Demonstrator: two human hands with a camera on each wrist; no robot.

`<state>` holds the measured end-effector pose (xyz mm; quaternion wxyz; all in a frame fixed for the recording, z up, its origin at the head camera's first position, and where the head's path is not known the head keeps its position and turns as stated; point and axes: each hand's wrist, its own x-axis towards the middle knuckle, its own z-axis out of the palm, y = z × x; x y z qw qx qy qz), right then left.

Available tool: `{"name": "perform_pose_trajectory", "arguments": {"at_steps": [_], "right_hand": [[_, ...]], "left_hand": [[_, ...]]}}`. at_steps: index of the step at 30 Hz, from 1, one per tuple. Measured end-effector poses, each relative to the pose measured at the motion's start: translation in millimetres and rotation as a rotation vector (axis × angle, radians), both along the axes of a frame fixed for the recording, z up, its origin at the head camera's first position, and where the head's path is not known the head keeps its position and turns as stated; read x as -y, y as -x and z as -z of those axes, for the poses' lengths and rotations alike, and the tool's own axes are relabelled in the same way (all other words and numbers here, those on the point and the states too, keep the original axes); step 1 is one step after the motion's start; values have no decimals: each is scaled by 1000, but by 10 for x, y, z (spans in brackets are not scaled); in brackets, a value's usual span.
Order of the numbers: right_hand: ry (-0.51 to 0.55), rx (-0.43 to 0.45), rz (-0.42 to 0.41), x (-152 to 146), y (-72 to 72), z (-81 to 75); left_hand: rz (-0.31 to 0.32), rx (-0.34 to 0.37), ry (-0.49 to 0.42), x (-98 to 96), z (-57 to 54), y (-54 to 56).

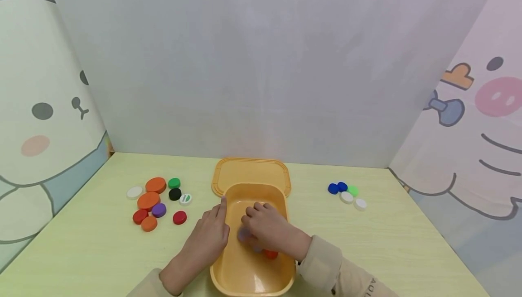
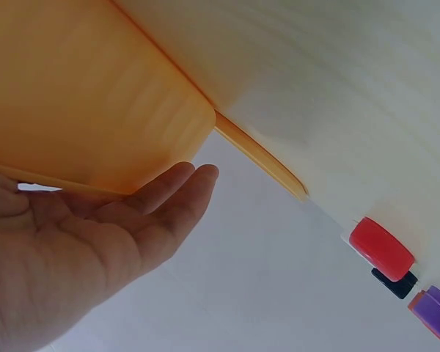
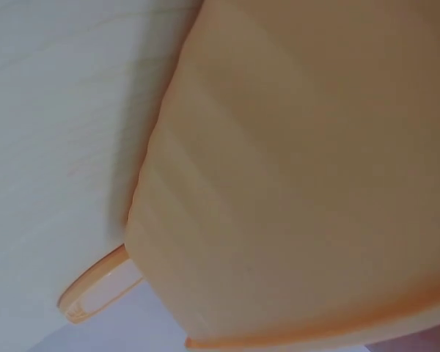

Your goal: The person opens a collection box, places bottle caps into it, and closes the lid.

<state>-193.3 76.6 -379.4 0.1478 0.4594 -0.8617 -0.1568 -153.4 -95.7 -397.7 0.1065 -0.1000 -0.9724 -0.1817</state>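
Left cluster: ten round plastic caps (image 1: 148, 201) on the pale yellow table (image 1: 94, 247); orange, red, purple, black, green, plain white, and one white cap with a green print (image 1: 185, 199); two of the orange ones are the broadest.
Left hand (image 1: 208, 237): fingers extended at the box's left rim, the index finger straight along it.
Left wrist view: adds the palm side of that hand and the outer left wall, which the head view hides.
Box: orange-yellow plastic, deep, rounded corners, glossy floor (image 1: 244, 279); it stands at the near middle of the table, between the two cap clusters.
Lid: same colour, rounded rectangle with a ridged border (image 1: 253, 162), flat behind the box.
Inside the box: a red-orange cap (image 1: 270, 254) and blurred purplish caps (image 1: 258, 248) by the right hand (image 1: 271, 228); only the head view shows them.
Right hand: fingers bent, down inside the box; cannot tell whether they hold a cap.
Right wrist view: mostly the outer right wall (image 3: 293, 169), unseen from the head; fingers hidden.
Right cluster: two blue caps (image 1: 333, 189), one light green cap (image 1: 352, 191), two white caps (image 1: 347, 197).
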Motion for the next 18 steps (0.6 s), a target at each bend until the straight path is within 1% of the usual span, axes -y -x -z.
{"name": "perform_pose_trajectory", "arguments": {"at_steps": [3, 8, 10, 18], "right_hand": [[-6, 0, 20, -26, 4, -36], [25, 52, 83, -89, 24, -92], [52, 76, 102, -128, 35, -119], [184, 127, 121, -321, 117, -215]], "left_hand": [[5, -18, 1, -2, 6, 2], [5, -31, -8, 3, 18, 2], [5, -34, -10, 5, 24, 4], [3, -21, -14, 6, 26, 11]]}}
